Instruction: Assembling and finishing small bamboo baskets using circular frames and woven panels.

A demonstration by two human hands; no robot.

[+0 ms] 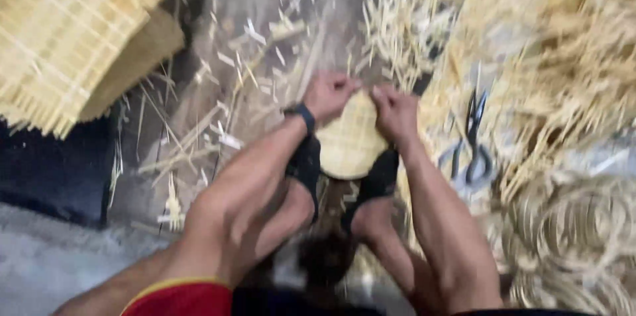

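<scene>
Both hands, the left hand (326, 94) and right hand (394, 112), pinch the top edge of a small woven bamboo piece (349, 144) held between the feet, and its thin strips could crack if bent too hard.

Both forearms are bare from elbow to wrist. The left hand (329, 94) has a dark band (301, 114), like a watch or bracelet, strapped around its wrist; the right hand (395, 112) wears nothing that shows. Both knees and shins are bare too. On the feet are dark sandals (306, 167) with wide straps across the instep. At the bottom edge of the view shows red cloth with a thin yellow hem (177, 296), beside dark cloth, blurred.
</scene>
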